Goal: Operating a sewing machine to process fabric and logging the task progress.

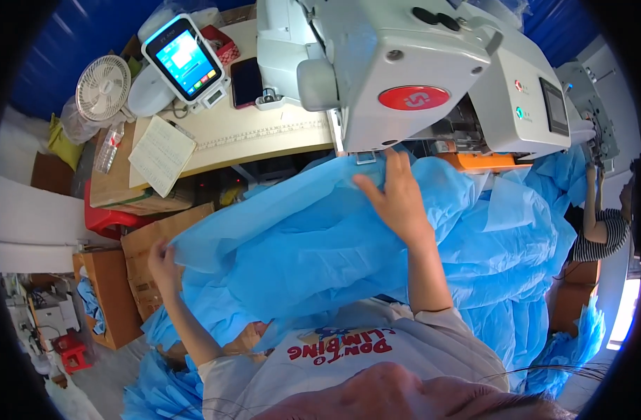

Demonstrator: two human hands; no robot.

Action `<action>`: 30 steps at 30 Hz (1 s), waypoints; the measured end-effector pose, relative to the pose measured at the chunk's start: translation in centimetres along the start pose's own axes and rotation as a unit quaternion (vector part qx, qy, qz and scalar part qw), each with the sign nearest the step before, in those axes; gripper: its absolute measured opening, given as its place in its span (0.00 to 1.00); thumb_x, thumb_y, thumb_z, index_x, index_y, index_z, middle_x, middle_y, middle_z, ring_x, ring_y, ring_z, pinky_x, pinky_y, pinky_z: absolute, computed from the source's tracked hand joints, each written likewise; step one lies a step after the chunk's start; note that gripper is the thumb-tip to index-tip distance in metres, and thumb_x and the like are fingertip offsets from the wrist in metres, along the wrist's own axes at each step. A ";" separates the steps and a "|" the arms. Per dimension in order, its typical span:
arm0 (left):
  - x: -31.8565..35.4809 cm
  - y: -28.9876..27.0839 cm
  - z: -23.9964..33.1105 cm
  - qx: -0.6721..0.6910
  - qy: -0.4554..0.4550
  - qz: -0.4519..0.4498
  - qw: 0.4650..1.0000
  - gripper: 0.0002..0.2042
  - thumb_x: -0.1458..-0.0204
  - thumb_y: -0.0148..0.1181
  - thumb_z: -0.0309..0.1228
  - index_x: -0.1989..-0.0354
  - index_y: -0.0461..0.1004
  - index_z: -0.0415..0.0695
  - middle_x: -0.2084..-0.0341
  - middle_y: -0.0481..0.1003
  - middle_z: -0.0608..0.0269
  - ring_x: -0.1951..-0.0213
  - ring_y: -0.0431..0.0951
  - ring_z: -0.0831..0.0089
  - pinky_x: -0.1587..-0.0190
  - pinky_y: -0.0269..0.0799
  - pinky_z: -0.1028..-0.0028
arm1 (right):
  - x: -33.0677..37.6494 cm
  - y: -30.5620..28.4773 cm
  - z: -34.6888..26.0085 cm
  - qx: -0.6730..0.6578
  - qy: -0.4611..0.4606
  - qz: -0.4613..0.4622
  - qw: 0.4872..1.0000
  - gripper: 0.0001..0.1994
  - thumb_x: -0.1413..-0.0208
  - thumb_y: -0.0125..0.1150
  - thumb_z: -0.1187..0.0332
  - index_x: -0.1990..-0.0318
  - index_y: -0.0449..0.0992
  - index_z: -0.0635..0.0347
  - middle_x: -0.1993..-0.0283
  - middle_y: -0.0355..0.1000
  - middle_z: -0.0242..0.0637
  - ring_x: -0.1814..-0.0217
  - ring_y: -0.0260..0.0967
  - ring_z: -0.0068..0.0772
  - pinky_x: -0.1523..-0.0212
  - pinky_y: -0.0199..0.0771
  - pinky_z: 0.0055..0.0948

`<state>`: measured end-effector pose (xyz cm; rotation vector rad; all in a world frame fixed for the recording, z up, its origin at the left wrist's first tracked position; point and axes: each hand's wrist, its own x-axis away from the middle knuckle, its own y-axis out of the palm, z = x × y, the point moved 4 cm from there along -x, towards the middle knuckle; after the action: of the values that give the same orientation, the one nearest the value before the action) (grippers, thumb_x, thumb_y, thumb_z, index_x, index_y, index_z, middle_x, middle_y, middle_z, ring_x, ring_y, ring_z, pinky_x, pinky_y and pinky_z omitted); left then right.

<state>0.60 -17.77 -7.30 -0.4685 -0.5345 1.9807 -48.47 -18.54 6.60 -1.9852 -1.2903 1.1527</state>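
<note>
Thin light-blue nonwoven fabric [313,259] lies in a large heap across my lap, its far edge running up to the white sewing machine [362,63]. At the left end of that edge, my left hand [162,263] pinches the fabric between closed fingers. My right hand [401,199] rests on the cloth right under the machine head, fingers stretched forward and thumb spread to the left. Beside its fingertips sits the metal presser frame [365,158]. The fingertips are partly hidden by the machine head.
Left of the machine, the worktable [264,140] carries a lit control screen [184,59], phone [247,82], notebook [162,154], bottle [109,147] and small fan [103,87]. Cardboard [142,269] stands below. At far right, another person [604,234] in stripes works at a machine; more blue cloth lies around.
</note>
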 end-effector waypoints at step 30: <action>-1.3 9.8 14.4 0.130 -0.032 -0.245 0.960 0.09 0.50 0.60 0.31 0.77 0.68 0.43 0.82 0.66 0.75 0.76 0.62 0.87 0.73 0.58 0.84 | -4.7 -6.6 13.2 0.218 0.049 0.116 0.968 0.10 0.47 0.58 0.62 0.70 0.73 0.60 0.72 0.72 0.44 0.68 0.70 0.49 0.68 0.68 0.39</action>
<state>-13.67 -25.37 -0.73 -0.0915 -0.3779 1.5588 -63.80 -20.50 6.66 -1.8601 -0.6901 1.2961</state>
